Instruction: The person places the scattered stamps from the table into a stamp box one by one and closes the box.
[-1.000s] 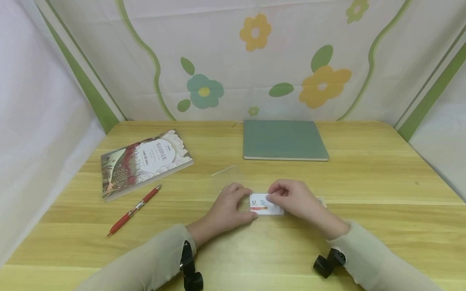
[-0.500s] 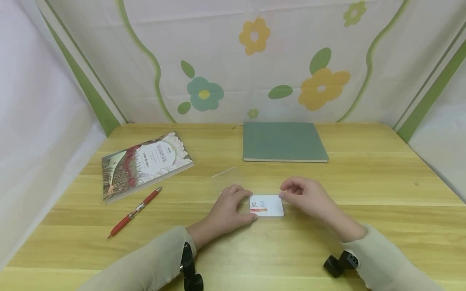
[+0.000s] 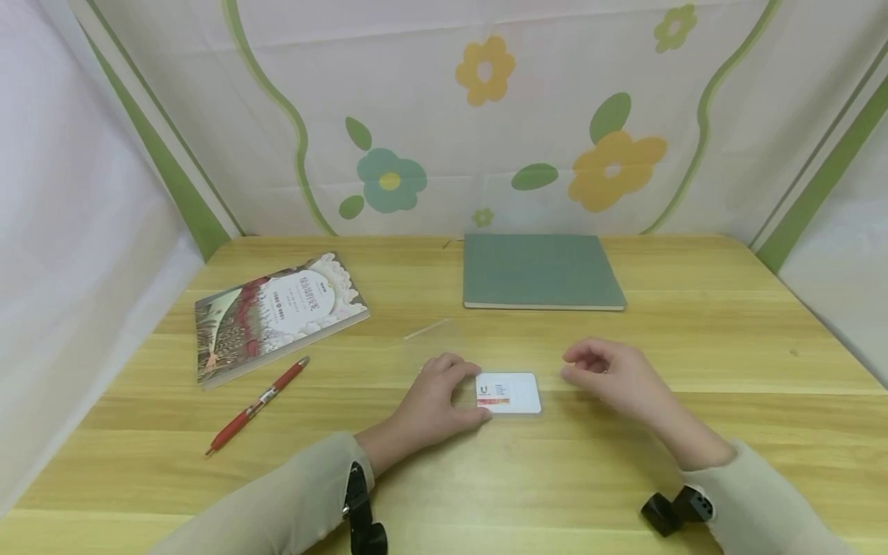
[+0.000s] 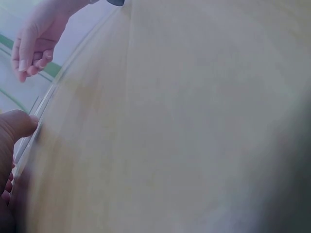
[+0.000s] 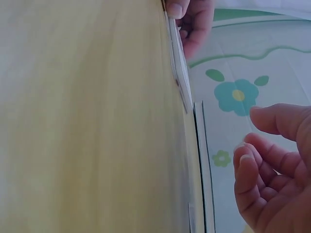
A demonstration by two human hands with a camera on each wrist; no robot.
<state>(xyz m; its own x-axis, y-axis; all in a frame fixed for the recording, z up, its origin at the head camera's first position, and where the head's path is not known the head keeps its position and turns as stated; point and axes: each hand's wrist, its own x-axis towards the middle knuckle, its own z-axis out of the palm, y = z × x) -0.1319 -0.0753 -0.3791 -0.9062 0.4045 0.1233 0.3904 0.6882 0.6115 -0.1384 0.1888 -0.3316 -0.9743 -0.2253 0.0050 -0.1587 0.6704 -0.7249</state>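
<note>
A white business card [image 3: 523, 393] with a small logo and an orange-red strip lies flat on the wooden table. My left hand [image 3: 437, 397] grips its left end, thumb at the near edge and index finger at the far edge. Seen edge-on in the right wrist view, the white card layer [image 5: 179, 58] looks thick, with more than one layer. My right hand [image 3: 613, 378] is off the card, to its right, with loosely bent fingers. In the right wrist view, thumb and fingertips of the right hand [image 5: 277, 165] stand apart with nothing between them.
A clear plastic piece [image 3: 428, 329] lies just beyond the left hand. A red pen [image 3: 257, 405] and an illustrated book [image 3: 280, 316] are at the left. Behind the card, a green-covered notebook [image 3: 541, 270] lies near the flowered curtain [image 3: 416, 77].
My right hand has left the card's right end and moved off to the right. The left hand keeps its grip in the same place.
</note>
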